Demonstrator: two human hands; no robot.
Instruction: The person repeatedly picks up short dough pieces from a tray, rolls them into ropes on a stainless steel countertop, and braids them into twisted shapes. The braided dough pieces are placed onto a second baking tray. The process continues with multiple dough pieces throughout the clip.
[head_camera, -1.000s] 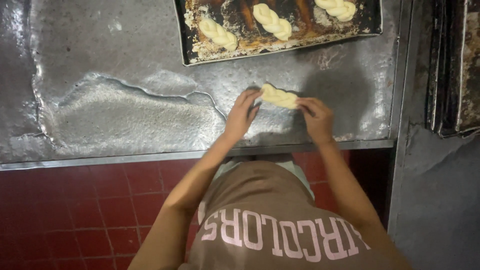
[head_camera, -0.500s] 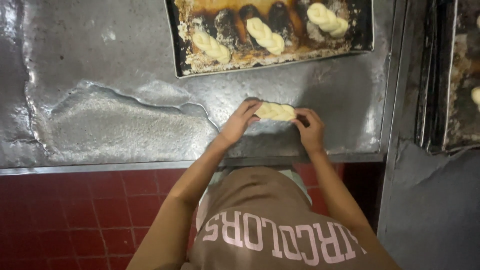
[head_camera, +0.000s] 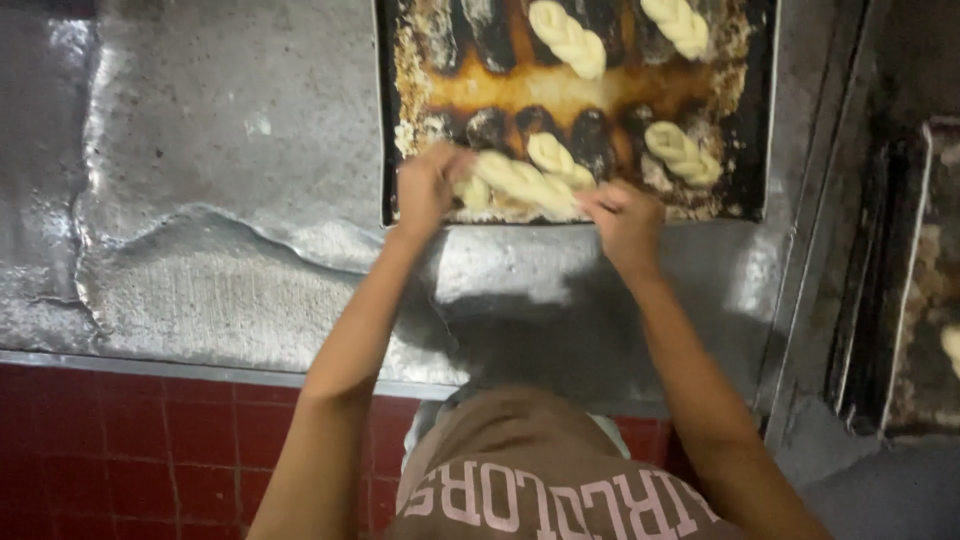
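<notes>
A pale twisted piece of raw dough (head_camera: 522, 183) hangs between both hands over the near edge of a dark, crusted baking tray (head_camera: 385, 120). My left hand (head_camera: 428, 185) pinches its left end and my right hand (head_camera: 624, 222) grips its right end. Several other twisted dough pieces lie on the tray: one just behind the held piece (head_camera: 558, 158), one at the right (head_camera: 682, 152), and two farther back (head_camera: 568, 38) (head_camera: 680, 26).
The tray rests on a dented metal worktop (head_camera: 220, 200) whose front edge runs above a red tiled floor (head_camera: 130, 450). At the right stands a dark rack (head_camera: 880, 300) holding another tray with dough on it.
Both hands have carried the twisted dough from the bare worktop away from me and over the near edge of the tray. The view has shifted closer to the tray.
</notes>
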